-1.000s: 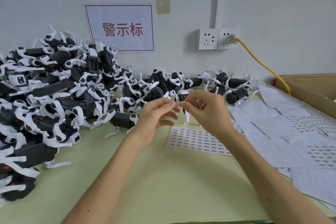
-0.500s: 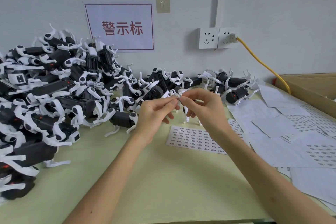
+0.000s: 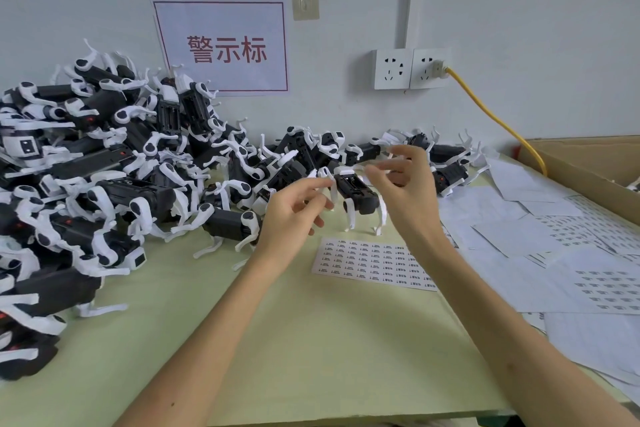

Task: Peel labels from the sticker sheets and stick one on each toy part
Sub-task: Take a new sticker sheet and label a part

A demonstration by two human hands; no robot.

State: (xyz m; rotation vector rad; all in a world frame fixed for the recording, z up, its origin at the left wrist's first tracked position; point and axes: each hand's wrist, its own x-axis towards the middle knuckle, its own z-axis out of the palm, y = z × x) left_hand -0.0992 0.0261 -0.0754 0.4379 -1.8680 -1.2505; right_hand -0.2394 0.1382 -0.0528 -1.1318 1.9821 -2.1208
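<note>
left grip (image 3: 294, 208) loose, empty | right grip (image 3: 405, 180) spread, empty | toy (image 3: 356, 192) standing between

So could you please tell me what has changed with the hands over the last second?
The left hand and right hand, pinched together a second ago, have drawn apart with fingers spread, revealing a toy part standing between them. Whether either holds a label is unclear. The sticker sheet and toy pile stayed put.
</note>
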